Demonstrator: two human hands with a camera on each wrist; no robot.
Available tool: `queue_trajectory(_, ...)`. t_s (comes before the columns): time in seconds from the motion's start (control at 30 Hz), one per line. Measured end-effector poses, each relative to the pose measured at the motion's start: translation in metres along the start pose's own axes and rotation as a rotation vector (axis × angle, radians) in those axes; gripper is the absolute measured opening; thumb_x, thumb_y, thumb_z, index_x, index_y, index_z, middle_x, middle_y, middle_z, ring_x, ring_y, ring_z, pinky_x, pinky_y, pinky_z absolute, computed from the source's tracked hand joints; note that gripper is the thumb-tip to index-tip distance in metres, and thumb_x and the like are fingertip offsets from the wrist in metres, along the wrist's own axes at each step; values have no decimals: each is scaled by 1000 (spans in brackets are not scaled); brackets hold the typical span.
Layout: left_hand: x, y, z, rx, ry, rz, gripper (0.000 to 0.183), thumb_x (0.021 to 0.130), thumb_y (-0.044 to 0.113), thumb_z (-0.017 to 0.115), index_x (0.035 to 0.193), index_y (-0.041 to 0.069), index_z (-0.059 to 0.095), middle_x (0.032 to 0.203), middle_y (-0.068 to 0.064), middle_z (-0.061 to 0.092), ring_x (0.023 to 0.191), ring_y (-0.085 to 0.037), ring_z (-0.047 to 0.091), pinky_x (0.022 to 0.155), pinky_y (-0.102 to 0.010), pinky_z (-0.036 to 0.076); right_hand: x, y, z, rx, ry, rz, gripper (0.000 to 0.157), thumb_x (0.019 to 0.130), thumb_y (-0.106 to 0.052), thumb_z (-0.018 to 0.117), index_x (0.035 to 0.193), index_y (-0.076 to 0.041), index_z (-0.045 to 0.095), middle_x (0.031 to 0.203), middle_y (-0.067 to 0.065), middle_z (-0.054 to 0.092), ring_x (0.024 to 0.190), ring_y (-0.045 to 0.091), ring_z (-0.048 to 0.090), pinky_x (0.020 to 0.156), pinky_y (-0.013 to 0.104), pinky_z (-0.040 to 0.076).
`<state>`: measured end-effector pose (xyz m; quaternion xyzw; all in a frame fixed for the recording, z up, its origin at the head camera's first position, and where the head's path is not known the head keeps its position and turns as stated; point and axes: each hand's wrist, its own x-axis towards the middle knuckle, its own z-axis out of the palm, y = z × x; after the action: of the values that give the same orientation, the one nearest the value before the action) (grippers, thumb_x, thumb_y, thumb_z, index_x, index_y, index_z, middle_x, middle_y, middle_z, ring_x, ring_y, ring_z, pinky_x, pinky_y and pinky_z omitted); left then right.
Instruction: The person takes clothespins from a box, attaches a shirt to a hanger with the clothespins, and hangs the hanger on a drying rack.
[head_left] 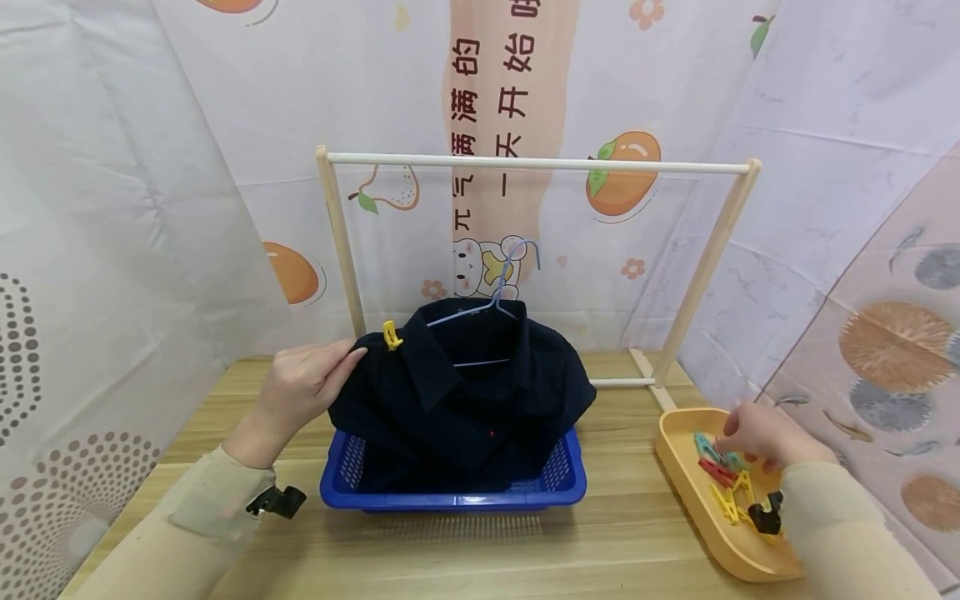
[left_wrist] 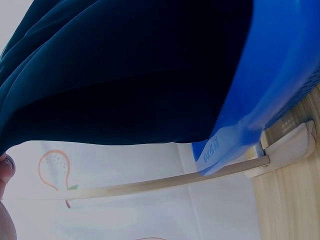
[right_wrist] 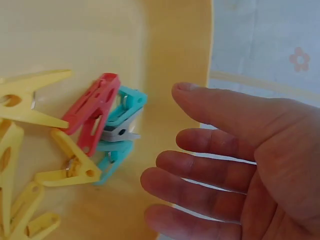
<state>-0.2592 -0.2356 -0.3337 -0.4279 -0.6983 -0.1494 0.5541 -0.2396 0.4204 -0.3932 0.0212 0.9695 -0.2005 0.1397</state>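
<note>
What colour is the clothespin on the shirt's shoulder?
Yellow; the clothespin shows best in the head view.

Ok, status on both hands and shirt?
Left hand pinching dark shirt. Right hand, empty, at clothespin tray. Shirt on hanger, partly in blue basket. No obstruction visible.

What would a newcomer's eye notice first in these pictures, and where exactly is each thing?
Probably the dark shirt on a thin blue hanger, bunched in the blue basket at centre. Next, a bright yellow clip on its shoulder, close to where the left hand pinches the fabric. Then, at the far right, the colourful clothespins in a yellow-orange tray, with the right hand above them.
</note>
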Motion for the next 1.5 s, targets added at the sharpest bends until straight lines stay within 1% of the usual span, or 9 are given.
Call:
queue_trajectory(0.17, 0, -1, 0, -7, 6, 3, 35, 106, 24, 59, 83, -1, 68, 63, -6, 62, 43, -17, 53, 40, -37, 49, 0, 4, 6, 17, -4, 22, 30, 89, -27, 79, 96, -2, 66, 73, 7, 53, 66, 22, 52, 53, 38, 53)
queue_trajectory(0.37, -1, -1, 0, -15, -7, 2, 34, 105, 24, 60, 83, 0, 68, 62, -5, 61, 43, -15, 50, 41, -36, 49, 0, 11, 13, 16, 10, 12, 20, 86, -18, 79, 87, -4, 64, 68, 7, 53, 60, 22, 53, 51, 37, 53)
queue_trajectory(0.6, -2, -1, 1, -13, -4, -3, 33, 105, 23, 60, 83, 0, 68, 63, -4, 60, 43, -15, 49, 40, -36, 48, -3, 21, 23, 101, 10, 49, 19, 81, -11, 80, 82, -4, 63, 67, 9, 53, 55, 23, 53, 46, 34, 49)
queue_trajectory(0.73, -3, -1, 1, -14, -1, -5, 33, 105, 23, 61, 83, 0, 68, 63, -4, 61, 43, -16, 50, 40, -37, 48, -3, 22, 26, 73, 14, 17, 17, 82, -10, 78, 80, -4, 63, 67, 7, 53, 58, 22, 53, 49, 35, 49)
queue_trajectory(0.9, -2, -2, 2, -14, -11, -9, 33, 105, 23, 60, 83, 0, 68, 63, -3, 60, 43, -15, 50, 40, -36, 48, 1, 22, 31, 36, 34, -15, 20, 82, -12, 81, 75, -6, 64, 65, 4, 52, 59, 20, 51, 50, 33, 46)
queue_trajectory(1.17, -1, -1, 1, -18, -21, -9, 33, 105, 23, 60, 82, 0, 67, 61, -2, 58, 43, -14, 48, 40, -35, 48, 6, 14, 32, 28, 51, -84, 17, 83, -11, 82, 81, -6, 66, 74, 4, 55, 67, 22, 52, 55, 34, 46)
queue_trajectory(1.33, -1, -1, 1, -15, -29, -13, 34, 105, 24, 59, 81, 1, 66, 60, 0, 54, 43, -13, 45, 39, -33, 45, 9, 13, 32, 25, 70, -102, 15, 81, -5, 82, 80, -5, 66, 76, 5, 55, 72, 23, 52, 59, 35, 46)
queue_trajectory(1.43, -2, -1, 1, -12, -29, -12, 34, 105, 24, 59, 82, 1, 66, 60, -1, 54, 43, -13, 44, 39, -33, 45, 8, 12, 30, -1, 73, -90, 18, 81, -9, 82, 78, -7, 64, 74, 5, 55, 69, 23, 52, 56, 35, 47)
queue_trajectory(1.5, -2, -1, 1, -14, -23, -12, 34, 105, 24, 59, 82, 0, 67, 61, -2, 57, 43, -14, 47, 39, -35, 47, 6, 11, 29, -17, 71, -85, 22, 81, -12, 83, 78, -6, 62, 72, 5, 53, 66, 22, 51, 54, 35, 45)
